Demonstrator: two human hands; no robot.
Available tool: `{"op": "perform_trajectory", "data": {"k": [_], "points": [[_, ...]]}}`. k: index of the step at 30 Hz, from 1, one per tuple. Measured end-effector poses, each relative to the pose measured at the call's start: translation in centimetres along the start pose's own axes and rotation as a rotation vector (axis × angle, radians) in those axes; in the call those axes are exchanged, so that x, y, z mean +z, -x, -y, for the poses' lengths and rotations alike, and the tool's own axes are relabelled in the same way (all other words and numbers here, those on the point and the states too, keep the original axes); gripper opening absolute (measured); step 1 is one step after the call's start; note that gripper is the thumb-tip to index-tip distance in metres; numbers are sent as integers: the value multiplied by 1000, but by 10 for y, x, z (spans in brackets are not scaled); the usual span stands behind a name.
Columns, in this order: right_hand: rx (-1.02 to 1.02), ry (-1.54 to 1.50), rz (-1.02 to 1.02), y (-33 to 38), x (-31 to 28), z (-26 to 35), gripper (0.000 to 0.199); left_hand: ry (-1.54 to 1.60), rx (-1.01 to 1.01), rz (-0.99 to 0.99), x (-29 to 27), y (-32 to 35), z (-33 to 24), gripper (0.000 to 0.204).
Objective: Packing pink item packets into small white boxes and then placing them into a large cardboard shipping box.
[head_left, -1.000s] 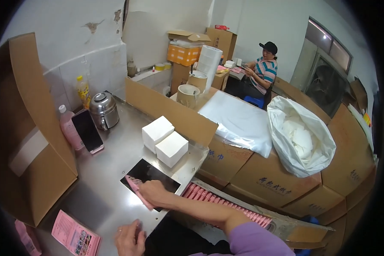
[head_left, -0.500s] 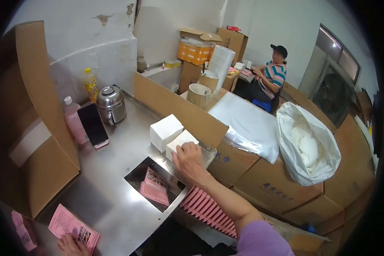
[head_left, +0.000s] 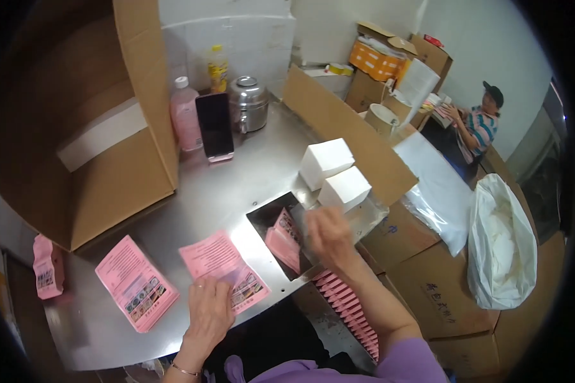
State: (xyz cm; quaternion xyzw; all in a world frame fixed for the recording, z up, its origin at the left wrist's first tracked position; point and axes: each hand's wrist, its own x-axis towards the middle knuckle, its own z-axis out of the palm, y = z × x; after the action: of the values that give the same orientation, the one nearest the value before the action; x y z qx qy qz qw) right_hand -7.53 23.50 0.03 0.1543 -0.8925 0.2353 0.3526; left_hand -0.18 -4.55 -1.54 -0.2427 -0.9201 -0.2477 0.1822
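Observation:
A pink printed paper sleeve (head_left: 220, 258) lies flat near the front edge of the metal table, and my left hand (head_left: 211, 305) has its fingers closed on the lower part of it. To its left sits a stack of the same pink sleeves (head_left: 137, 287). My right hand (head_left: 329, 233), smeared by motion, hovers between the rectangular table opening (head_left: 262, 220) and two white blocks of folded paper (head_left: 345, 188). Its fingers look curled, but whether they hold anything is unclear. Inside the opening leans a pink printed packet (head_left: 283, 242).
A large cardboard box (head_left: 121, 210) stands open on the left. Behind are a phone (head_left: 216, 127), bottles (head_left: 186, 115) and a steel pot (head_left: 249, 105). A row of pink packets (head_left: 348, 309) runs below the table. To the right, a white sack (head_left: 501, 255) rests on cartons; a person sits beyond.
My view has swung left and down. My left hand has brought one pink sleeve rightward off the stack. My right hand has come off the white blocks toward the opening.

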Motion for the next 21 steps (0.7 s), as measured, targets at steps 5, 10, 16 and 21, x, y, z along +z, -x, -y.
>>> {"op": "perform_trajectory", "data": {"k": [5, 10, 16, 21], "points": [[254, -335, 464, 23, 43, 11, 40, 64, -2, -5, -1, -1, 8, 16], [579, -417, 787, 16, 28, 41, 46, 68, -14, -13, -5, 7, 7, 17], [413, -435, 652, 30, 36, 27, 36, 80, 15, -4, 2, 16, 8, 18], [537, -446, 678, 16, 36, 14, 34, 70, -20, 35, -3, 6, 6, 17]]}}
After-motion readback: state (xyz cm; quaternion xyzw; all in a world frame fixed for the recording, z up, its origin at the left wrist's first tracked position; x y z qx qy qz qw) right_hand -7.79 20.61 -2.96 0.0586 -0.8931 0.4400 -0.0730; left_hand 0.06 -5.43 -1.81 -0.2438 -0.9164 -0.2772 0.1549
